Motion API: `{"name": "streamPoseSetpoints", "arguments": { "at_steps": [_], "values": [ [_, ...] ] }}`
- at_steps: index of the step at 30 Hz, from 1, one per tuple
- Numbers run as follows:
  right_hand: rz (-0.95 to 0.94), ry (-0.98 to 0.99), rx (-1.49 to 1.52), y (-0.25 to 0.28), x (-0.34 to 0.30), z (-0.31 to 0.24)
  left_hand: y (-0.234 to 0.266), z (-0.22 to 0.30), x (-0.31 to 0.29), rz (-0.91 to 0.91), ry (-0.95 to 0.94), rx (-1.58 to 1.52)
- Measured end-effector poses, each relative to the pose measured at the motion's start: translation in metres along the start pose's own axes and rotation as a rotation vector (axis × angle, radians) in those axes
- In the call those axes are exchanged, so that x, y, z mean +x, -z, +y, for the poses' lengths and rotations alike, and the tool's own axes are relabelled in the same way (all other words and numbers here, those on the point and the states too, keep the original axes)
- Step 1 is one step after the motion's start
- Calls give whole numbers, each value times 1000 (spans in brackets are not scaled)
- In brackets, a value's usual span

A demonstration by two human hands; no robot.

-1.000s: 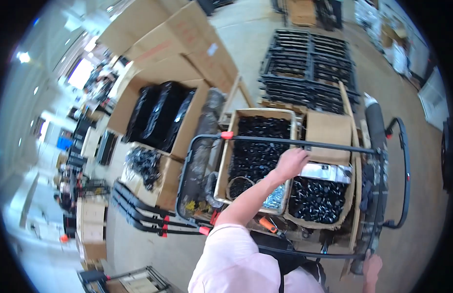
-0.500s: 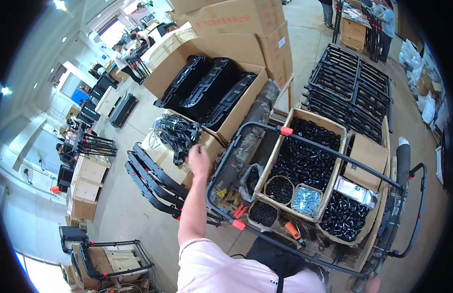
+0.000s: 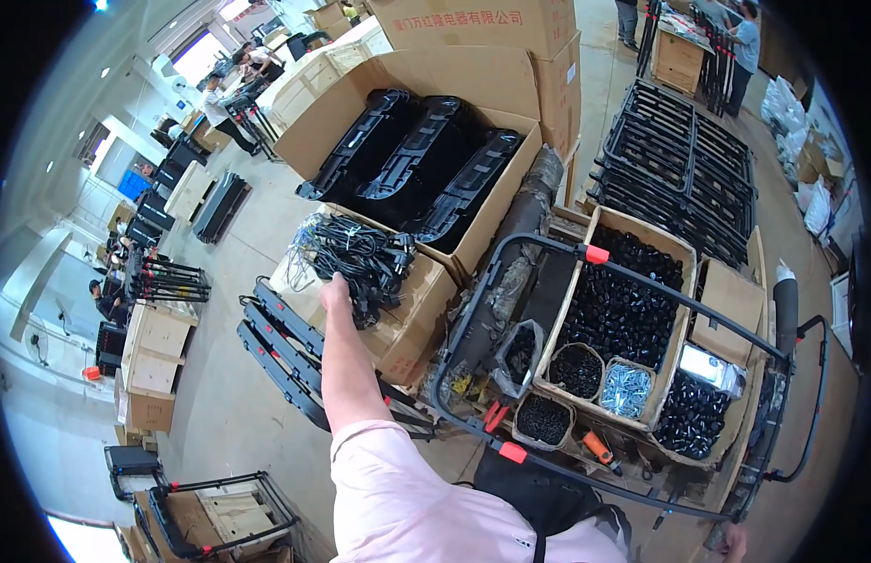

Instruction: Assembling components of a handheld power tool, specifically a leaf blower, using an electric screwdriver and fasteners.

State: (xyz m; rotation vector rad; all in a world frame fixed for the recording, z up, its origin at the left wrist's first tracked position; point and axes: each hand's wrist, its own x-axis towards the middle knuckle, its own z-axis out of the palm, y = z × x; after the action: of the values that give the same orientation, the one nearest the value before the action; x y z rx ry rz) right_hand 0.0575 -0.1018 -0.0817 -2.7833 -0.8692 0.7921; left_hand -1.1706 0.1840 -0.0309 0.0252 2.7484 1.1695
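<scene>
My left hand [image 3: 336,293] reaches to the near left edge of a tangled heap of black cables [image 3: 360,258] on a cardboard box [image 3: 417,328]. Its fingers look drawn together against the heap, but what they hold is hidden. At the lower right rim, my right hand [image 3: 735,541] shows only partly, close to the corner of a black tubular frame [image 3: 567,482] with red fittings; its fingers are indistinct. This frame lies across bins of black knob-like parts [image 3: 618,305], silver screws [image 3: 627,388] and small black pieces [image 3: 543,419].
Behind the cables, an open carton [image 3: 525,174] holds large black plastic shells [image 3: 412,159]. Black racks [image 3: 679,169] are stacked at the far right. Curved black frames [image 3: 281,352] stand left of the cable box. An orange-handled tool [image 3: 597,447] lies near my waist. Several people work farther back.
My left hand has moved left, from the right side of the cables to their near left edge. The view has shifted, so the bins and frame appear farther right.
</scene>
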Motion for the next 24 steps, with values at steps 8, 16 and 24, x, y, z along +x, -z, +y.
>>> {"name": "streamPoseSetpoints", "arguments": {
  "at_steps": [8, 16, 24],
  "values": [
    [-375, -303, -491, 49, 7, 17, -55, 0, -39, -457, 195, -497],
    [267, 160, -419, 38, -40, -57, 49, 54, -82, -426, 38, -1106],
    [346, 390, -585, 5, 57, 40, 135, 87, -215, -449, -592, -1209]
  ]
}}
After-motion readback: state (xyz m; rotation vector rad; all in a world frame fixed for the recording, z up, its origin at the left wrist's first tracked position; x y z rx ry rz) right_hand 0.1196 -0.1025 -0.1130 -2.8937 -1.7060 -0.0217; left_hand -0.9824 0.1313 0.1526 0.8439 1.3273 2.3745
